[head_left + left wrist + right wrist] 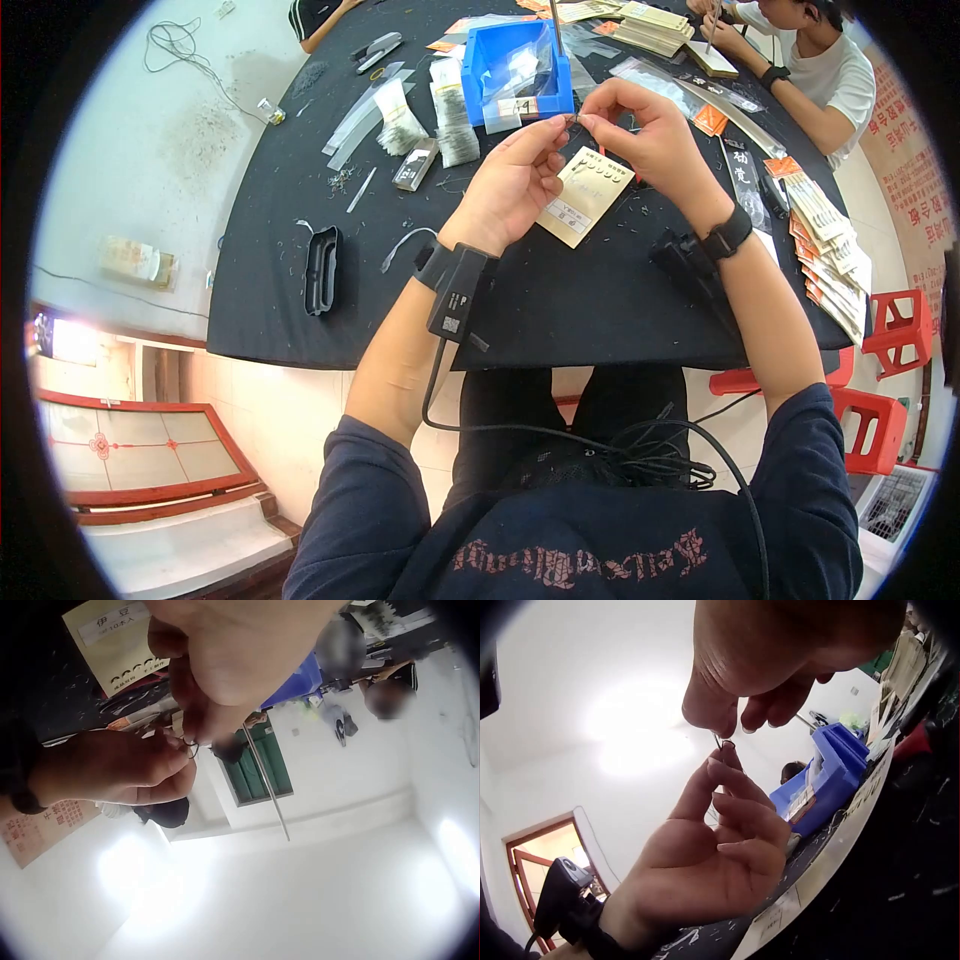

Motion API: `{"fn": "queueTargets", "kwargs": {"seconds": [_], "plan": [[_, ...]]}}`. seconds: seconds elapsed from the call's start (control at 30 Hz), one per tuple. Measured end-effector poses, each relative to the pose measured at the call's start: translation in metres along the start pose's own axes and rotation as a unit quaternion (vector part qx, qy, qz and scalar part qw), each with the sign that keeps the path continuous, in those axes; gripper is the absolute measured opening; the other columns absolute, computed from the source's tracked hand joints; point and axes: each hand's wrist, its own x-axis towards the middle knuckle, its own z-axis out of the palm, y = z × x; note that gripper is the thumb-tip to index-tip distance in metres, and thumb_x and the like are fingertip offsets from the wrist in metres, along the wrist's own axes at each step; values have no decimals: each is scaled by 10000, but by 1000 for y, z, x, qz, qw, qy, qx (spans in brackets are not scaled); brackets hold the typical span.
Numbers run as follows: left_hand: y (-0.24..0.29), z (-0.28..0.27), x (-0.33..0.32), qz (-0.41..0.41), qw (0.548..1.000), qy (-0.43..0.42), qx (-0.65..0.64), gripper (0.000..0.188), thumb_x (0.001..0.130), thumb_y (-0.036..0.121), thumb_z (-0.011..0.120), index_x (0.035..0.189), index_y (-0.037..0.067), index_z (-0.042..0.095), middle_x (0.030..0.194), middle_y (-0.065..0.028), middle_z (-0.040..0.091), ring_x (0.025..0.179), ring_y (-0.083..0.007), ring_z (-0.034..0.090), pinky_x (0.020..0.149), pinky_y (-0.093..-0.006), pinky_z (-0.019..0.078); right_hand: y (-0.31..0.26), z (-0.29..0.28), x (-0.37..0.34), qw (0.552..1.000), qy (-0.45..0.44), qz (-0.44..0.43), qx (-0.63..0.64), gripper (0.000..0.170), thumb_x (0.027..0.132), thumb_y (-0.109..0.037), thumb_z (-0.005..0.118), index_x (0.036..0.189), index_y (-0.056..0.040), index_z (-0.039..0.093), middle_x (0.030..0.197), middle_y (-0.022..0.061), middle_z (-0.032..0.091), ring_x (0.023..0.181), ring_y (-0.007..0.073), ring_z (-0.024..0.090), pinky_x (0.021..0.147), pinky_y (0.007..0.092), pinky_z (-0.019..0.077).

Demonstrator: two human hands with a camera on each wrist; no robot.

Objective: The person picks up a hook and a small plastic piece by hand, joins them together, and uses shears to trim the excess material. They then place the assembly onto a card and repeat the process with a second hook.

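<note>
Over the dark tabletop, my left hand (508,185) and right hand (655,140) meet fingertip to fingertip. Between thumb and forefinger, each pinches a tiny dark fish hook (724,744), whose curved wire shows in both wrist views. My left hand's other fingers are loosely bent. Just below the hands lies a cream card (590,205) with a row of printed or mounted hooks and a white label. Close beyond the fingertips stands a blue bin (487,62) with clear plastic bags inside.
Bundles of short dark-tipped strands (452,110) and a small box (416,164) lie left of the bin. A black tray (321,270) sits at the near left. Packaged cards (825,240) are piled along the right edge. Another person (810,90) works at the far right.
</note>
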Motion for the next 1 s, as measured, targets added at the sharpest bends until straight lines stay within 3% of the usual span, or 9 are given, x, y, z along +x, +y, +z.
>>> {"fn": "queueTargets", "kwargs": {"seconds": [0.1,0.4,0.5,0.8,0.9,1.0], "plan": [[0,1,-1,-8,1000,0,4,114,903,207,666,950,114,621,798,67,583,670,-31,499,538,-181,370,-1,-2,0,999,-7,-30,-43,79,868,-95,649,902,-25,633,827,-17,592,723,66,530,664,215,443],[-1,-4,3,21,1000,9,13,114,897,206,670,940,115,616,798,65,573,681,-32,495,545,-186,376,-4,-7,3,989,-39,-77,-117,122,794,-93,706,894,-36,666,874,20,617,756,110,547,695,249,453],[0,-4,2,27,999,6,16,112,896,209,672,933,119,615,797,65,568,678,-35,493,544,-188,370,2,-1,3,990,18,-82,-114,141,758,-162,752,851,-74,692,761,25,623,681,114,569,628,251,466],[0,-1,1,14,999,3,50,109,889,200,680,921,118,616,792,62,559,673,-38,491,547,-189,370,-1,-5,2,992,-21,-37,-121,102,815,-68,686,894,-17,645,833,30,614,755,118,561,691,260,457],[0,2,0,24,995,11,97,111,886,201,685,917,111,627,797,59,557,672,-38,486,549,-187,371,4,-6,3,989,-17,-69,-133,95,830,-60,669,905,-14,634,823,30,609,769,124,561,716,269,458],[-1,0,0,34,993,6,110,116,888,205,685,926,104,643,806,59,558,681,-37,483,552,-185,369,9,-5,4,990,-2,-69,-123,186,816,-188,728,910,-53,642,835,30,645,741,140,587,678,282,464]]}}
